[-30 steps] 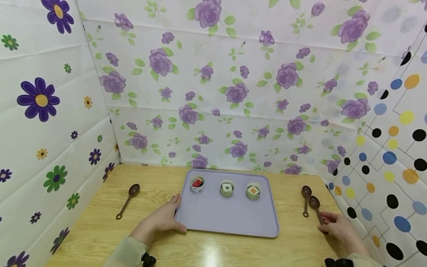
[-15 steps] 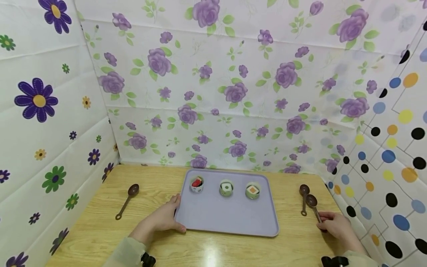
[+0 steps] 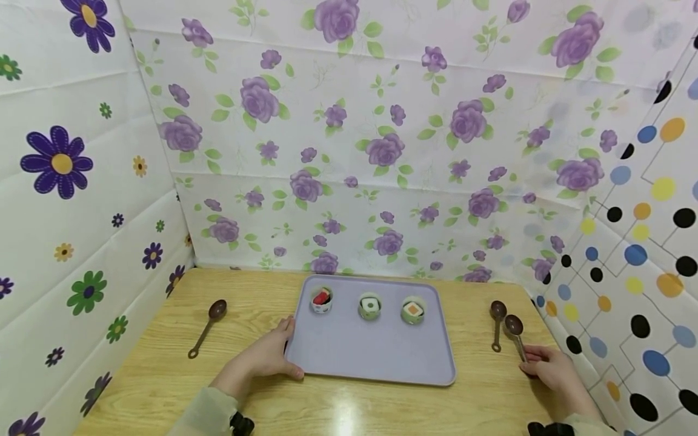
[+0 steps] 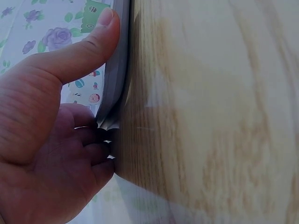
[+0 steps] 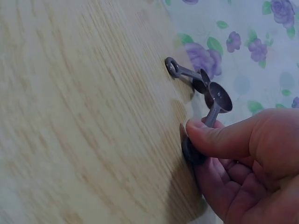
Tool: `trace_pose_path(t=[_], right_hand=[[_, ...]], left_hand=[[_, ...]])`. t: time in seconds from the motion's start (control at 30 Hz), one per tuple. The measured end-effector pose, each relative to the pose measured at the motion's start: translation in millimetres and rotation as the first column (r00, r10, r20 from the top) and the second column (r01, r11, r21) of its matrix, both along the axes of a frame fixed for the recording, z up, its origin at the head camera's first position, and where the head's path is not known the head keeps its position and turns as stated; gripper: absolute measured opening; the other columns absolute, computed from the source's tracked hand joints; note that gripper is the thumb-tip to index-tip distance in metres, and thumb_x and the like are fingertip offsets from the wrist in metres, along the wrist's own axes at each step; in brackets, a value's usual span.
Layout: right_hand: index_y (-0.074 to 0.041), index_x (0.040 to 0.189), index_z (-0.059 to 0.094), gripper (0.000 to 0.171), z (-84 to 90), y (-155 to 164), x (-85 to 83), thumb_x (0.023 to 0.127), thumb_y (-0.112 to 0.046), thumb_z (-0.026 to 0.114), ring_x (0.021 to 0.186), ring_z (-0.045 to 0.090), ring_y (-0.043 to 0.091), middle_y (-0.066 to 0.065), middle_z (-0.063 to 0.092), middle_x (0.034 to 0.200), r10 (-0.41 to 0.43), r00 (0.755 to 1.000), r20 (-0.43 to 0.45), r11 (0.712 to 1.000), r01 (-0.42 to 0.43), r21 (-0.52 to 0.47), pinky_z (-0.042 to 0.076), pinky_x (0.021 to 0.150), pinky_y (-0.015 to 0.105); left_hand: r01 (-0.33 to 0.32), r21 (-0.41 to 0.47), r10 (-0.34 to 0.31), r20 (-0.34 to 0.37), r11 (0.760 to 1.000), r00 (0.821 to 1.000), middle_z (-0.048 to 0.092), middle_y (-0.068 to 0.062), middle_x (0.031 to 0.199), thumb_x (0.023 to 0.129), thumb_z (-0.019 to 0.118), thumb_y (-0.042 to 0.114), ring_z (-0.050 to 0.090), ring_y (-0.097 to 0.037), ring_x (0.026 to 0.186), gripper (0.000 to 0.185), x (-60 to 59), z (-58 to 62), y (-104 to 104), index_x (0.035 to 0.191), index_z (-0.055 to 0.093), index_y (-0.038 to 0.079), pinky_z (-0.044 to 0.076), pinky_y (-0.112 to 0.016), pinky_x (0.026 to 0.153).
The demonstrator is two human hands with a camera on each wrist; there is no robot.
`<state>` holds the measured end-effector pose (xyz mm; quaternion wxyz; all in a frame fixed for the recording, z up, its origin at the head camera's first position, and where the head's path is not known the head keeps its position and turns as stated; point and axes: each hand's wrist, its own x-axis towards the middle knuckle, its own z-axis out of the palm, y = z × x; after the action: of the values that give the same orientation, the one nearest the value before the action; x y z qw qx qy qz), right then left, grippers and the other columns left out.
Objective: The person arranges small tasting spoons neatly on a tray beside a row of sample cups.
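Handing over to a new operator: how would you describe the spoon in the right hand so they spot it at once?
Start at the lilac tray on the wooden table. Two brown spoons lie right of it. It is the nearer spoon, its handle pinched by the right hand; the other spoon lies untouched.

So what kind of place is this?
Probably a staged tabletop booth, not a real kitchen: patterned cloth walls enclose a small wooden table holding a lilac tray and brown spoons.

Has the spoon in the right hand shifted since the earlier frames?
Barely: the held spoon, pinched by the right hand, keeps its place beside the lying spoon.
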<state>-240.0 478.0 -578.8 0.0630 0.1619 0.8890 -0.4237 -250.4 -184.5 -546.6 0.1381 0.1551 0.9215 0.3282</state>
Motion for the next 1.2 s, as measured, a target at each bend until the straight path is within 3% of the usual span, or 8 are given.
trace_pose_path(t=[0.3, 0.5, 0.77, 1.0, 1.2], right_hand=[[0.02, 0.145, 0.049, 0.071, -5.1, 3, 2.8, 0.092, -0.01, 0.084, 0.09, 0.062, 0.0, 0.016, 0.075, 0.115, -0.05, 0.998, -0.023, 0.991, 0.047, -0.127, 0.054, 0.073, 0.017], [0.019, 0.146, 0.049, 0.07, -4.9, 1, 5.1, 0.091, -0.007, 0.084, 0.087, 0.061, -0.002, 0.011, 0.076, 0.111, -0.088, 0.996, -0.033, 0.98, 0.081, -0.18, 0.054, 0.073, 0.016], [0.016, 0.147, 0.05, 0.076, -10.7, 4, 7.6, 0.087, -0.012, 0.088, 0.089, 0.058, -0.003, 0.005, 0.074, 0.113, -0.117, 0.993, -0.034, 0.979, 0.109, -0.173, 0.053, 0.072, 0.015], [0.016, 0.148, 0.049, 0.069, -5.5, -7, 14.2, 0.094, -0.011, 0.083, 0.087, 0.056, -0.008, 0.009, 0.074, 0.117, -0.128, 0.99, -0.054, 0.979, 0.117, -0.166, 0.053, 0.073, 0.014], [0.011, 0.147, 0.054, 0.063, -9.5, -15, 16.5, 0.093, -0.009, 0.082, 0.086, 0.056, -0.005, 0.012, 0.073, 0.118, -0.235, 0.968, -0.084, 0.967, 0.224, -0.122, 0.053, 0.069, 0.014]], left_hand=[[0.004, -0.006, -0.004, -0.002, 1.0, 1.0, 0.016, -0.036, 0.171, 0.069, 0.102, 0.041, 0.021, -0.055, 0.156, 0.135, -1.5, -1.9, -2, 0.163, 0.023, -0.014, 0.025, -0.064, 0.125], [0.0, -0.004, 0.0, -0.002, 1.0, 1.0, 0.016, -0.035, 0.171, 0.069, 0.102, 0.042, 0.021, -0.053, 0.157, 0.135, -1.7, -2.1, -1, 0.163, 0.023, -0.013, 0.024, -0.063, 0.125], [0.002, -0.006, -0.002, 0.007, 1.0, 1.0, 0.017, -0.034, 0.172, 0.069, 0.102, 0.041, 0.018, -0.052, 0.158, 0.134, -0.5, -1.7, -1, 0.163, 0.024, -0.014, 0.023, -0.063, 0.126], [-0.002, -0.008, 0.002, 0.008, 1.0, 1.0, 0.017, -0.034, 0.171, 0.069, 0.103, 0.04, 0.019, -0.052, 0.158, 0.133, -1.4, 0.1, 0, 0.163, 0.025, -0.014, 0.023, -0.063, 0.126], [0.002, 0.005, -0.002, 0.0, 1.0, 1.0, 0.017, -0.037, 0.17, 0.069, 0.103, 0.038, 0.021, -0.055, 0.156, 0.133, 1.3, 2.2, 0, 0.162, 0.024, -0.015, 0.024, -0.065, 0.125]])
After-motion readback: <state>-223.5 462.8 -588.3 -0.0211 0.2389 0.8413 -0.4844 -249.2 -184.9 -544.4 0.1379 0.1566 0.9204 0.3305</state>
